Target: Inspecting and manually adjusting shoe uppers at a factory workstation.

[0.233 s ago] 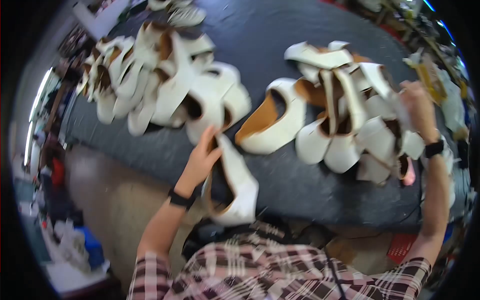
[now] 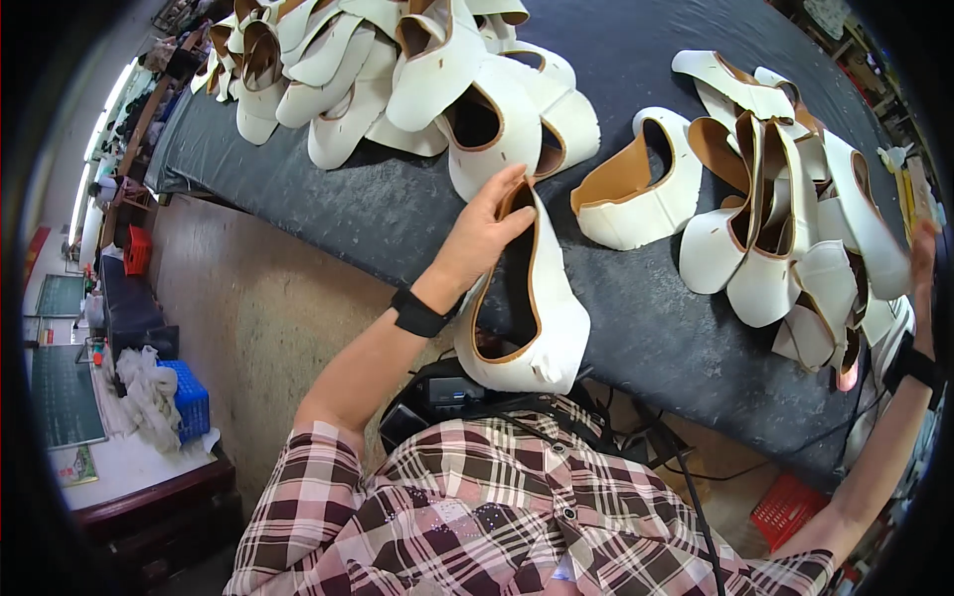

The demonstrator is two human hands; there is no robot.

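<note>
Over the near edge of the bench (image 2: 636, 328), your L hand (image 2: 472, 243) is pinching the far end of a white shoe upper (image 2: 561, 328) btwn thumb & fingers; its near end is jutting past the edge, just in front of your plaid shirt (image 2: 477, 507).

vs. a moment ago: blur is clearing, view is swinging, so bench & piles are sitting higher & further R in frame. R hand (image 2: 924, 253) is now showing closer to the R rim, beside the R pile (image 2: 765, 288) & nr a yellow piece (image 2: 906, 199). R grip: can't tell, too close to rim. L grip is keeping its upper, so one hand is doing the holding while the other is working well apart.

Bench: dark, scuffed cover. L pile (image 2: 427, 99) of white uppers w/ tan lining is lying just beyond your L fingertips; a lone upper (image 2: 646, 214) is resting btwn piles.

Room: brown floor (image 2: 258, 278) is showing L; blue crate (image 2: 189, 402) is standing on a side table (image 2: 149, 467), lower L; red basket (image 2: 785, 512) is sitting below bench, lower R.
</note>
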